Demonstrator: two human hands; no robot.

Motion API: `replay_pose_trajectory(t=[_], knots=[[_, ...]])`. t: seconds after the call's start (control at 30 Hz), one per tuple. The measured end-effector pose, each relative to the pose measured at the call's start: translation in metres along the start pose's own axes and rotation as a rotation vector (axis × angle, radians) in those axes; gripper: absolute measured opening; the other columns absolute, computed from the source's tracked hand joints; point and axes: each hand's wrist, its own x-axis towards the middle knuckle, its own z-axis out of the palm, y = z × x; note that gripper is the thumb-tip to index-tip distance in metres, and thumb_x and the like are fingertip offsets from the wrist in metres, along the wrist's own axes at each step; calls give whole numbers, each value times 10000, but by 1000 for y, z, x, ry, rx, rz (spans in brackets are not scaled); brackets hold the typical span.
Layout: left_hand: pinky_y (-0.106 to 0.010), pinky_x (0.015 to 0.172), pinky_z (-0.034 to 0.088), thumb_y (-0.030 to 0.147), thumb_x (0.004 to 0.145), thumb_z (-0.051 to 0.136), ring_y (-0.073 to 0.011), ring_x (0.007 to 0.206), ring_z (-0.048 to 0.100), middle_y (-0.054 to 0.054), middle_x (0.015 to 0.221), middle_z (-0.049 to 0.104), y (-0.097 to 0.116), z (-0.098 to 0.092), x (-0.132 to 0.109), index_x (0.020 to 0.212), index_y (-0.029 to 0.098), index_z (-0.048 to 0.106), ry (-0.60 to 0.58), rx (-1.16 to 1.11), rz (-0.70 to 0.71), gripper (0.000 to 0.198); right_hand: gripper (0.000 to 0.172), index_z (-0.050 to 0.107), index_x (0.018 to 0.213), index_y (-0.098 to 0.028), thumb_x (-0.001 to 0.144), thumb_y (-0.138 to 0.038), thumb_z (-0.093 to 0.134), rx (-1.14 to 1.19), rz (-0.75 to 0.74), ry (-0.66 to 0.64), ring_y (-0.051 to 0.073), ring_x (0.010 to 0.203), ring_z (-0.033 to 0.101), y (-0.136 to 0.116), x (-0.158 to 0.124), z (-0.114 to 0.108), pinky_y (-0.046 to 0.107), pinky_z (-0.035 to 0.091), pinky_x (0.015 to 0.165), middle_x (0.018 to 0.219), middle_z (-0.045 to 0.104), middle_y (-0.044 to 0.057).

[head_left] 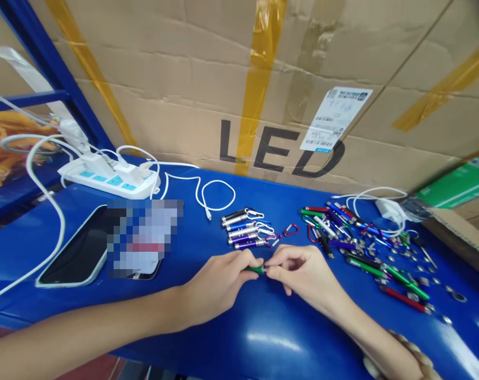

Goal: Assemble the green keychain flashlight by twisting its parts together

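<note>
My left hand [219,279] is closed around a small green keychain flashlight [255,269], whose green body shows at the fingertips. At the flashlight's silvery end, my right hand [306,269] pinches it between thumb and fingers; exactly what part it grips is mostly hidden. Just beyond the hands lies a neat row of several keychain flashlights with carabiner clips, among them a purple one [247,244]. A loose red carabiner [290,230] rests beside that row. To the right is a jumbled pile of flashlight parts, including a green tube [415,290] and a red tube [405,300].
Two phones lie at left, one with a dark screen [78,245], the other blurred out. Behind them is a white power strip [116,182] with plugs and cables. A large cardboard box [184,105] backs the blue table [279,327]. A white charger [390,208] sits back right.
</note>
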Motion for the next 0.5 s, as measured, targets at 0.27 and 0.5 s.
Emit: replay_pose_trajectory(t=[0.27, 0.5], knots=[[-152, 778, 463, 188, 896, 417, -80, 876, 603, 43, 951, 635, -2, -1, -2, 983, 228, 529, 120, 100, 75, 147, 394, 585, 637, -74, 637, -454, 690, -11, 102, -50, 27, 306, 384, 0, -2, 5, 128, 215, 327, 405, 449, -15], [-188, 754, 482, 310, 909, 379, -104, 765, 606, 47, 811, 641, -15, 1, -8, 1164, 282, 437, 127, 449, 290, 262, 351, 471, 547, -123, 554, -383, 708, -109, 158, -128, 29, 304, 357, 16, 9, 6, 141, 190, 328, 363, 358, -57]])
